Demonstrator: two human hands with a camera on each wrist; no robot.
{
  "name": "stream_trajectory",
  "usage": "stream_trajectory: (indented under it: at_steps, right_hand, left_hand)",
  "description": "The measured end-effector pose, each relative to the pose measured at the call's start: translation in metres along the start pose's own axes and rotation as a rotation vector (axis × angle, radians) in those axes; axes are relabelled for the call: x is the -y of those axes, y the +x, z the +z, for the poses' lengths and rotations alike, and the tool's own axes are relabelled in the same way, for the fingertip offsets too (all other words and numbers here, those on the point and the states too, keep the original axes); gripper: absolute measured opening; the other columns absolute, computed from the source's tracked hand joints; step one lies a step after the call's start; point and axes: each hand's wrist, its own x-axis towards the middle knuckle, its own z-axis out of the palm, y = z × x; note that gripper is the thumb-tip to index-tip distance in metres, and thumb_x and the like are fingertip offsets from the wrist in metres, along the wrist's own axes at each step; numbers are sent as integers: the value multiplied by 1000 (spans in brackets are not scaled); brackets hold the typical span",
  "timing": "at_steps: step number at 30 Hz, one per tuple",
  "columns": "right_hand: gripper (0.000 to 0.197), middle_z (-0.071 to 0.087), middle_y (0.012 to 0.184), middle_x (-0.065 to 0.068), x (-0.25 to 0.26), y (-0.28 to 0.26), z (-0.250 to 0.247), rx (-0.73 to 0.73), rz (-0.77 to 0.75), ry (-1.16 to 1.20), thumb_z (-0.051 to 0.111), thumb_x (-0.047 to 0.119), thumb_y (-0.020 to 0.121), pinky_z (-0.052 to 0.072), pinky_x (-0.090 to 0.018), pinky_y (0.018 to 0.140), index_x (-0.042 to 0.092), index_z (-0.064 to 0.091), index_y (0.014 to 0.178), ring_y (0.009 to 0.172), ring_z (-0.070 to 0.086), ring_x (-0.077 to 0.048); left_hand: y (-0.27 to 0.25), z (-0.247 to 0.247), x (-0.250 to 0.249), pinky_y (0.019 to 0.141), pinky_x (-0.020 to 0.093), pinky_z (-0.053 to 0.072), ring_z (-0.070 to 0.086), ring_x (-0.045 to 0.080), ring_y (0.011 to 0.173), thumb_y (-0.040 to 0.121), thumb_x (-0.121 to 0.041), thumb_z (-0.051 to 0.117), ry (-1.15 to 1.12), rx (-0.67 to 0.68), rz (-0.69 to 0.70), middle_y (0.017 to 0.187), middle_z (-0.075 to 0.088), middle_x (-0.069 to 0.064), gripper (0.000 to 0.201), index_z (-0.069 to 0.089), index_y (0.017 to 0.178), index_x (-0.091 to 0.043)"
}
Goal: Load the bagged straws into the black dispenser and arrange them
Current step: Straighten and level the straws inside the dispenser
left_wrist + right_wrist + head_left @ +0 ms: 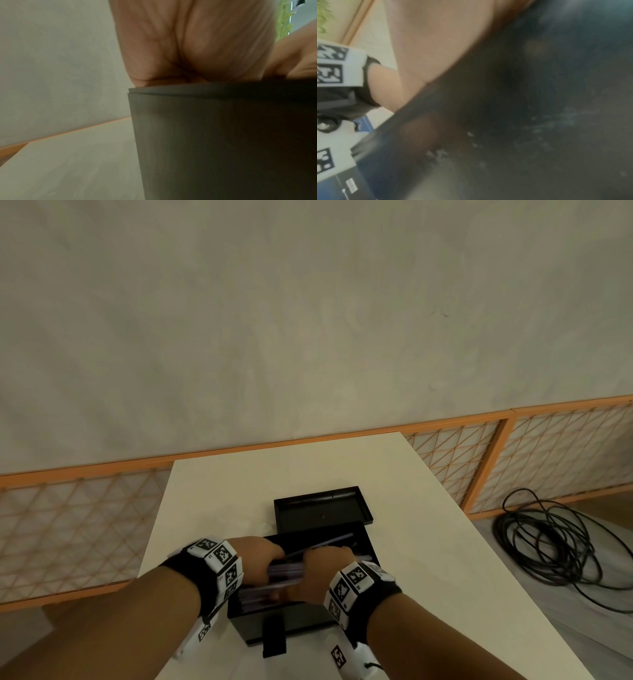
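The black dispenser (291, 625) stands open near the front of the white table (428, 577); its side wall (223, 135) fills the left wrist view. A bundle of pale purple straws (284, 573) lies lengthwise in its top. My left hand (263, 556) curls round the bundle's left part, and my right hand (325, 563) curls over it just to the right. Several loose straws (337, 541) lie deeper in the box. In both wrist views the fingertips are hidden behind the box wall; the right wrist view shows only palm (436, 40) and blurred black plastic (522, 108).
The dispenser's black lid (322, 508) lies upturned just behind the box. An orange lattice fence (513, 460) runs behind the table under a plain wall. A coil of black cable (548, 542) lies on the floor to the right.
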Motion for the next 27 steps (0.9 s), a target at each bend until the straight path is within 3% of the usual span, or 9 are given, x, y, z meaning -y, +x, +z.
stream_trajectory:
  at_steps: [4,9,12,14,21,27]
  right_hand:
    - [89,62,119,-9,2,-7,-5,-28,-42,-42,50,79,70,39,-44,99,14,43,131,110,57,-31]
    - [84,64,114,-9,2,-11,-8,-62,-64,-19,51,81,68,41,-42,99,15,53,119,106,58,-29]
    - [94,64,110,-8,1,-10,-12,-26,33,-50,44,91,59,40,-42,98,15,57,113,105,57,-29]
    - [102,62,115,-10,0,-8,-17,17,93,-93,37,94,57,38,-42,100,14,56,116,110,55,-30]
    - [119,47,143,-7,-4,4,-20,102,162,-33,22,100,50,23,-46,111,25,38,141,132,40,-31]
    - [117,26,156,-5,-8,-1,-28,181,213,-11,18,97,60,8,-48,118,22,18,150,144,22,-30]
  left_hand:
    - [-2,-2,0,93,33,48,60,25,110,83,-21,59,-29,-8,5,122,63,6,37,58,121,-18]
    - [-1,-3,-1,93,32,47,61,26,110,84,-23,59,-46,-7,7,122,63,7,38,57,122,-19]
    - [0,-4,-4,91,31,46,61,26,109,86,-22,58,-21,18,-13,121,64,8,37,57,122,-18]
    - [0,-4,-7,89,32,46,61,27,108,88,-23,56,-5,29,-22,119,64,9,34,58,121,-16]
    - [-3,-2,-5,89,36,50,63,29,103,86,-25,53,13,50,-43,113,66,11,29,61,112,-14]
    - [-6,-2,-8,92,37,50,63,29,103,88,-28,49,15,70,-45,112,67,11,28,62,110,-14]
